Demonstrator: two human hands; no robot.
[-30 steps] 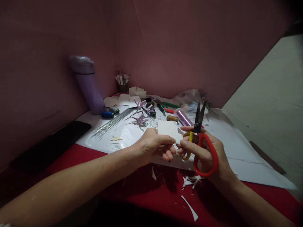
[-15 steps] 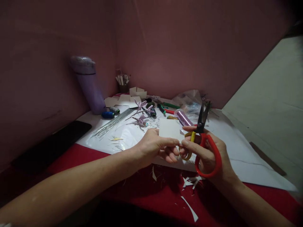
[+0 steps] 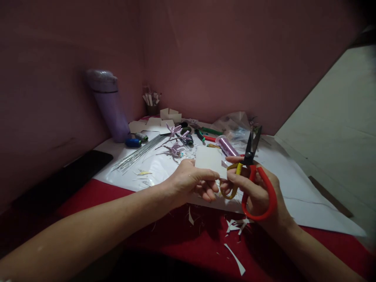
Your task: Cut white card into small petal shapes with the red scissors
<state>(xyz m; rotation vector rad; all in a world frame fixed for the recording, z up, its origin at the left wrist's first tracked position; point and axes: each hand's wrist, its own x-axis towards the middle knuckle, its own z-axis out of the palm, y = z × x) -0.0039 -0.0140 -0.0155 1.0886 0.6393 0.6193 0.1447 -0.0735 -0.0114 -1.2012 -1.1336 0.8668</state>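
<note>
Pale card (image 3: 208, 157) is held up between the two hands, over the white sheet (image 3: 311, 192), its broad face towards my camera. Reading from the left, I find a black slab (image 3: 67, 178) (a phone, perhaps, but too dark to tell) and a purple bottle (image 3: 107, 109), both out at the side, where they seem to leave the arms room. Thin wires (image 3: 141, 152) lie bundled roughly parallel, probably to stop them tangling. Next, a lilac flower sprig (image 3: 174, 129) rests well behind the fingers. The left hand (image 3: 198, 180) grips the card low down, thumb on the near face, which leaves most of the outline exposed. Paper scraps (image 3: 235, 257) lie below, on the red cloth (image 3: 170, 239). Furthest right, the right hand (image 3: 261, 190) grips the scissors (image 3: 248, 157), fingers through the handles, parted blades pointing up and away from the card; that hold seems to free the thumb for the card's lower right corner, though I can't tell how firmly it touches.
</note>
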